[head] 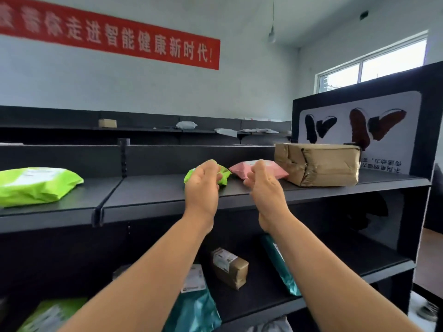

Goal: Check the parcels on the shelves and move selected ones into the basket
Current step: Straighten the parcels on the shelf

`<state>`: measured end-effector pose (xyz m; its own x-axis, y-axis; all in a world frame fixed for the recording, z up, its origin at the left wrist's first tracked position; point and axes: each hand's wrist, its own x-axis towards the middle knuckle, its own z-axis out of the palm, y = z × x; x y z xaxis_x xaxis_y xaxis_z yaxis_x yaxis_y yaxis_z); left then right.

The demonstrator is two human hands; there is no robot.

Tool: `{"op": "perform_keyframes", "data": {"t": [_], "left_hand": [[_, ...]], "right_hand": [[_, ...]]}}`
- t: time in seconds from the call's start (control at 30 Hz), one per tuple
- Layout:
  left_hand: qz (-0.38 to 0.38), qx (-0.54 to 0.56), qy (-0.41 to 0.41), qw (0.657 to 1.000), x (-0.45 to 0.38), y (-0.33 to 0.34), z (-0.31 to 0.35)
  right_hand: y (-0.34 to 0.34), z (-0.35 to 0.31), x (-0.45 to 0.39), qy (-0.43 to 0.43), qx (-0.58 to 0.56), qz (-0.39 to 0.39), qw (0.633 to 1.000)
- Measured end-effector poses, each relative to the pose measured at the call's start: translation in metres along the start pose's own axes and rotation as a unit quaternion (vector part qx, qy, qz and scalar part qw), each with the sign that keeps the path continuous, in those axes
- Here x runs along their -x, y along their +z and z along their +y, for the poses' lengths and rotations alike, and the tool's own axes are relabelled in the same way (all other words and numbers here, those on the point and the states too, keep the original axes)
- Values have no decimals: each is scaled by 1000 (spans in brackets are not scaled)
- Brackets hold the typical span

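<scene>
At the centre of the frame, on the upper black metal shelf [167, 195], I have both hands up among the parcels. My left hand [202, 185] has its fingers curled round a small crumpled lime-green plastic mailer [224, 174], which rests on the shelf surface or sits just above it; I cannot tell which. My right hand [263, 185] is just beside it, fingers loosely curled near the front edge of a flat pink plastic mailer [275, 168]; whether it pinches that edge or holds nothing I cannot tell from this angle. Right of the pink mailer, touching or nearly touching it, stands a dented brown cardboard box wrapped in tape [318, 164]. At the far left of the frame lies a larger lime-green padded mailer [36, 185], well apart from my hands. Lower down, on the next shelf, I see a small brown taped box with a white label [230, 267], a teal plastic mailer [280, 264] leaning at an angle, and another teal mailer with a label [194, 307]. No basket shows anywhere in view, so I cannot say what has gone in. I judge the checking is mid-way at best: many parcels remain on the shelves, and the one in my left hand has yet to be carried off.
</scene>
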<state>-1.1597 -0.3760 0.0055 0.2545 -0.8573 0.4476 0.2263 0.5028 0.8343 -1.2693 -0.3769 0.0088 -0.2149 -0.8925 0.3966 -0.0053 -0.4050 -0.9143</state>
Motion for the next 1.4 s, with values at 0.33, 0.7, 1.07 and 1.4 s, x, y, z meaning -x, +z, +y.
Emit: {"op": "perform_keyframes", "data": {"t": [0.33, 0.7, 1.07, 1.4], "left_hand": [[72, -101, -6, 992, -80, -22, -10], [115, -281, -109, 946, -157, -23, -56], [130, -314, -80, 937, -166, -30, -70], [149, -109, -50, 982, -160, -29, -62]], "right_hand": [[36, 11, -89, 26, 92, -54, 994], [62, 65, -173, 89, 151, -108, 979], [70, 94, -189, 45, 94, -118, 988], [63, 86, -176, 33, -52, -156, 986]]}}
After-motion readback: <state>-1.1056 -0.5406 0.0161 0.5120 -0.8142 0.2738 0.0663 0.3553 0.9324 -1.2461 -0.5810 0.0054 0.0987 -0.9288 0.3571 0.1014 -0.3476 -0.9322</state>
